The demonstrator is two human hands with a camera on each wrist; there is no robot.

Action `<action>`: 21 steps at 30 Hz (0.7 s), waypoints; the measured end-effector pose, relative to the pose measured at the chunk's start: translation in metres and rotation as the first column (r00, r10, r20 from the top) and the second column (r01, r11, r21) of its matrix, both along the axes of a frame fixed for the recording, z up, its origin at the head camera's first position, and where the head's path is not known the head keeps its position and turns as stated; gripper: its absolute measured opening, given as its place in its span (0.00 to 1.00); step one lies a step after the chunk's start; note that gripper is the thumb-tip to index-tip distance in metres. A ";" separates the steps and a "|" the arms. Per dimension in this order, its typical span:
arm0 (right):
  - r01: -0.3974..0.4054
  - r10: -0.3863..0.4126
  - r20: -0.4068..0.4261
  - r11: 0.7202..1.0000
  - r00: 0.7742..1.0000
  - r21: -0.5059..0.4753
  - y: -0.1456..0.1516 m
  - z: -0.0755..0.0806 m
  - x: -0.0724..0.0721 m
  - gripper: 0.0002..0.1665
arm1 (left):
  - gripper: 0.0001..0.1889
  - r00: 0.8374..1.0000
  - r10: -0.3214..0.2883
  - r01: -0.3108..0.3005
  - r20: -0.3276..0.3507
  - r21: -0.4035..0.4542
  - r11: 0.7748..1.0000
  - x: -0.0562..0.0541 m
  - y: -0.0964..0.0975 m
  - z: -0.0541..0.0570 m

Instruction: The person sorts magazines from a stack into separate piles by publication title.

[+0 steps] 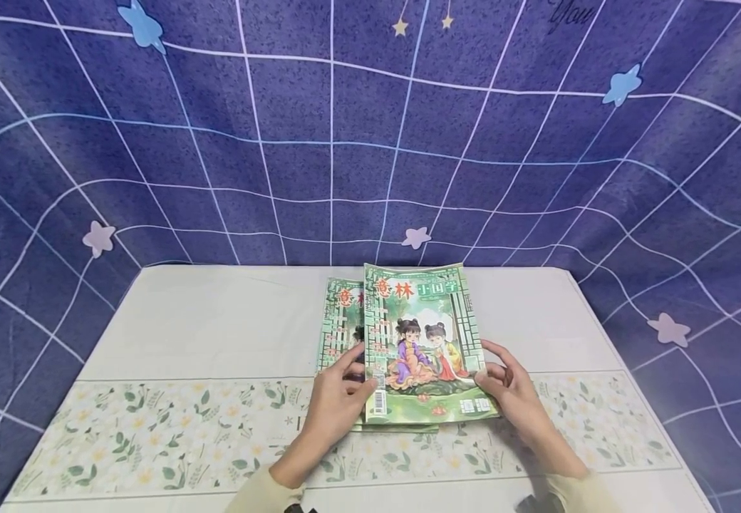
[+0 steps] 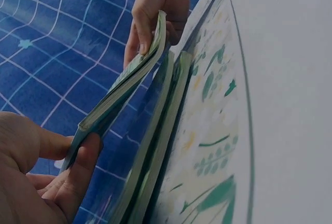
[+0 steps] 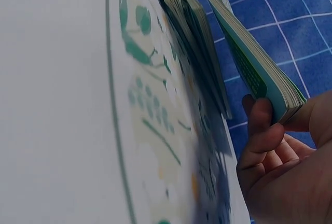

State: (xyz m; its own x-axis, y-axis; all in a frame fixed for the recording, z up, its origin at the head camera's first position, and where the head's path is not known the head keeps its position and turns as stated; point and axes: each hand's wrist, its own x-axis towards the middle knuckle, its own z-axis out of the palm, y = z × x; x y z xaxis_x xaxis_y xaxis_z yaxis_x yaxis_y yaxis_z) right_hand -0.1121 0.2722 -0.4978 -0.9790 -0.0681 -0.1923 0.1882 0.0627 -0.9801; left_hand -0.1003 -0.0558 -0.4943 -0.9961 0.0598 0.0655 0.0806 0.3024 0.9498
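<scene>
A green magazine [image 1: 425, 320] with two cartoon figures in robes on its cover is held up, cover towards me. My left hand [image 1: 340, 396] pinches its lower left edge, thumb in front. My right hand [image 1: 513, 388] pinches the lower right edge, with curled fingers behind it in the right wrist view. Below and slightly left, a similar magazine [image 1: 343, 320] lies on the table, mostly covered. From the side, the left wrist view shows two stacked magazines [image 2: 162, 146] on the table, apart from the held magazine [image 2: 122, 92], which bends a little.
The white table [image 1: 216, 320] carries a flowered strip [image 1: 204, 434] across its front part. A blue curtain [image 1: 319, 178] with a white grid and stars hangs behind the table and along both sides.
</scene>
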 end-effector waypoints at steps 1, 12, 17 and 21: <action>0.002 -0.002 0.003 1.000 1.000 0.000 0.002 0.000 0.000 0.43 | 0.36 1.000 -0.003 0.003 0.002 0.000 1.000 0.000 0.002 0.000; -0.004 0.006 -0.067 0.999 0.998 0.034 0.019 0.000 0.004 0.42 | 0.36 1.000 -0.021 0.021 -0.006 0.004 1.000 0.002 0.019 0.001; -0.029 0.033 -0.112 0.999 0.993 0.031 0.026 0.000 0.006 0.42 | 0.36 1.000 -0.009 0.010 -0.021 0.002 1.000 0.002 0.025 -0.001; -0.015 0.016 -0.091 1.000 0.996 0.021 0.029 0.001 0.006 0.42 | 0.36 0.998 -0.027 0.029 -0.055 0.021 0.999 0.002 0.028 -0.005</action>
